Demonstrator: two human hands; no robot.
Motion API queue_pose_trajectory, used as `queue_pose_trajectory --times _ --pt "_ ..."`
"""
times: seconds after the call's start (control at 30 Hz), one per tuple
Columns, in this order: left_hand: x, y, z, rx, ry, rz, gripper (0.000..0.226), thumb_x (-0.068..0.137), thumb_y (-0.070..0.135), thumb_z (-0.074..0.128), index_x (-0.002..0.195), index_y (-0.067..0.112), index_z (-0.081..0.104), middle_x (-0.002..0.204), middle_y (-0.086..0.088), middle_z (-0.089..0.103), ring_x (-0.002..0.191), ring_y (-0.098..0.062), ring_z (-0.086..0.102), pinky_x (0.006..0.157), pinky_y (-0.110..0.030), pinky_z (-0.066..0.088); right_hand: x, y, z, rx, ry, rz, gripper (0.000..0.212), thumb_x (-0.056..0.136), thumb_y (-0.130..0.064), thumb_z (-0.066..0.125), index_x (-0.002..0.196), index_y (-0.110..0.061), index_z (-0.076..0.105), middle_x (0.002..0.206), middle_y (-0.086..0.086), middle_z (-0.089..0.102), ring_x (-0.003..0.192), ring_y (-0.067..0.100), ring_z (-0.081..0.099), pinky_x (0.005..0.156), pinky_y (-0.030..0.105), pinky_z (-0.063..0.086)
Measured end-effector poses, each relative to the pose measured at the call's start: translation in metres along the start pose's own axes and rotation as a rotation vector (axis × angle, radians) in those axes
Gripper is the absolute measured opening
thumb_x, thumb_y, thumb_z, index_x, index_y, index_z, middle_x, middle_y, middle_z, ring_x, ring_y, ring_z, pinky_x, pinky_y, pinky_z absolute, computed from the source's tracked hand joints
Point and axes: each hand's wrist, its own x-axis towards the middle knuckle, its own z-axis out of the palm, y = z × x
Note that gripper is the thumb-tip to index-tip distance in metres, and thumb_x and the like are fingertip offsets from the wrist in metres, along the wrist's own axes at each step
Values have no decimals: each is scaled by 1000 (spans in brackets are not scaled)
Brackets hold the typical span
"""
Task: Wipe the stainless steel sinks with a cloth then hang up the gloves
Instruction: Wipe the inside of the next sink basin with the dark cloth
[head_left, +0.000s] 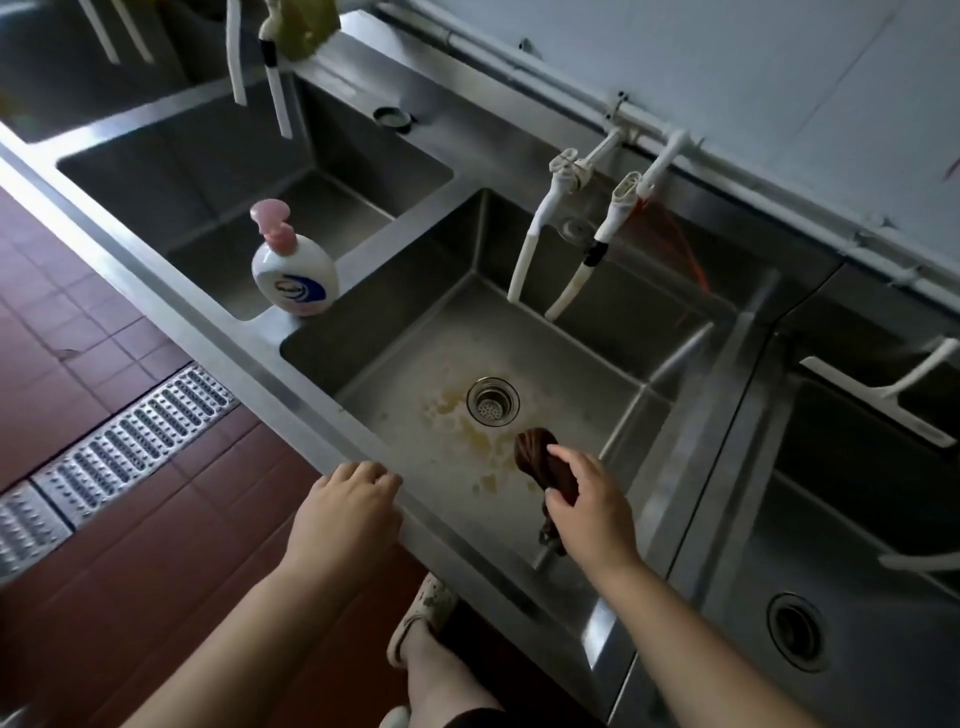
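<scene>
A row of stainless steel sinks runs across the view. The middle sink (571, 343) has brownish stains on its floor around the drain (492, 401). My right hand (587, 506) grips a bunched dark brown cloth (535, 454) over the sink floor, just right of the drain; a tail of the cloth hangs below the hand. My left hand (349, 512) rests on the sink's front rim (311, 410), fingers curled over the edge. No gloves are visible.
A white soap bottle with a pink pump (293, 265) stands on the divider between the left sink (249, 171) and the middle one. White taps (556, 228) hang over the middle sink. A right sink (852, 519) adjoins. A floor drain grate (130, 441) lies on red tiles.
</scene>
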Motion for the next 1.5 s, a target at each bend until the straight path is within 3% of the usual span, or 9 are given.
queue_pose_trajectory --times 0.33,0.63,0.7,0.8,0.9,1.03,1.13,1.23,1.5 --pt "137 -66 -16 89 -76 -11 45 93 42 47 137 33 44 139 9 45 128 -13 39 103 -29 36 115 6 97 -21 -282 39 46 85 -7 56 126 -27 57 126 -8 57 114 13 54 90 23 43" --pt "226 -114 0 142 -130 95 39 91 34 48 127 26 55 132 5 53 122 -18 47 99 -32 39 165 16 193 -270 -592 -254 46 86 -14 51 132 -21 51 123 6 57 116 27 50 92 35 41" --pt "238 -124 3 148 -166 148 36 90 32 51 124 23 58 128 2 57 119 -21 50 98 -34 42 160 28 214 -291 -765 -270 45 93 -21 47 138 -20 47 140 10 47 130 28 40 103 35 34" --pt "250 -135 8 164 -204 226 29 85 25 58 113 18 66 114 -3 65 108 -26 60 88 -36 49 147 51 239 -277 -898 -342 46 102 -29 36 147 -22 31 159 4 11 147 21 2 116 28 2" --pt "256 -143 14 124 -220 244 30 85 25 58 114 20 65 114 0 65 107 -23 60 87 -35 50 151 54 267 -303 -851 -437 50 103 -30 32 150 -27 18 159 2 -6 145 24 -15 114 32 -11" --pt "264 -151 21 140 -258 264 38 86 33 37 108 20 65 108 0 64 100 -23 61 80 -37 52 181 20 322 -279 -741 -453 47 100 -25 41 146 -20 33 159 5 6 146 28 -5 116 41 -4" --pt "271 -150 23 180 -257 275 20 75 25 65 93 19 70 90 0 68 81 -24 65 65 -35 54 211 -14 358 -191 -599 -520 42 89 -23 62 129 -13 57 147 10 41 139 31 31 112 47 25" --pt "279 -148 29 211 -289 268 27 69 21 74 96 21 70 89 1 68 78 -23 65 62 -34 55 236 -29 378 -174 -397 -649 34 71 -20 69 103 -9 72 109 11 69 106 31 63 84 52 52" --pt "305 -143 51 181 -300 335 32 89 26 49 121 30 48 117 6 52 105 -18 50 85 -31 42 294 11 368 -373 -419 -617 54 92 -42 38 135 -12 51 150 13 35 140 34 28 116 49 16"
